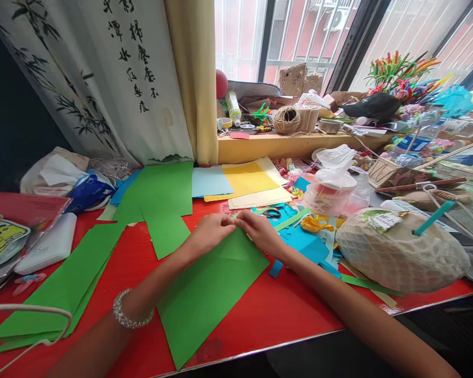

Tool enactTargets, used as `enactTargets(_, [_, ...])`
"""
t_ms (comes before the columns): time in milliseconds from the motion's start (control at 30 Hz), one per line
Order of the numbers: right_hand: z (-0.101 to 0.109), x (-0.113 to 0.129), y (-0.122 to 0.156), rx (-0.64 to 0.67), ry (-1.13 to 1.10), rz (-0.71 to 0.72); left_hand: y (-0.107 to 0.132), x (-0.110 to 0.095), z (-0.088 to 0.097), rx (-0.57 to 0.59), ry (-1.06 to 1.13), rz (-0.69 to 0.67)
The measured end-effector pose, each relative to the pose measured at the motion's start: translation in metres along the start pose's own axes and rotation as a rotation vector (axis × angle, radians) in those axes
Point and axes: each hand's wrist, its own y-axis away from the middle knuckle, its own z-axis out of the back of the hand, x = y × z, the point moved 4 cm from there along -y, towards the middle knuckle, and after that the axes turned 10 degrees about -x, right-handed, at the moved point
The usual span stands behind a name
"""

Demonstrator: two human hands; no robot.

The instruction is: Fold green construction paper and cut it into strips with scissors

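A sheet of green paper (208,294) lies on the red table (276,310) in front of me, one corner pointing at the near edge. My left hand (211,231) and my right hand (258,228) meet at its far corner. Both pinch the paper's top edge with closed fingers, fingertips almost touching. A beaded bracelet (130,312) sits on my left wrist.
More green sheets (63,286) lie to the left, with blue and yellow sheets (244,181) behind. Scissors (271,212) and blue paper scraps (307,239) sit just beyond my right hand. A net-wrapped round bundle (398,254) and a taped plastic tub (331,191) crowd the right side. The window ledge holds twine (286,119) and clutter.
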Motion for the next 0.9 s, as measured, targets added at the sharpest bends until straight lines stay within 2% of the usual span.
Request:
enactTargets(267, [-0.002, -0.004, 0.004, -0.056, 0.145, 0.01, -0.001, 0.005, -0.007, -0.042, 0.077, 0.057])
enactTargets(533, [-0.001, -0.009, 0.003, -0.059, 0.276, 0.022, 0.006, 0.003, -0.007, -0.08, 0.053, 0.048])
enactTargets(900, [0.01, -0.023, -0.006, -0.077, 0.404, 0.003, 0.037, 0.019, 0.013, -0.015, 0.039, 0.094])
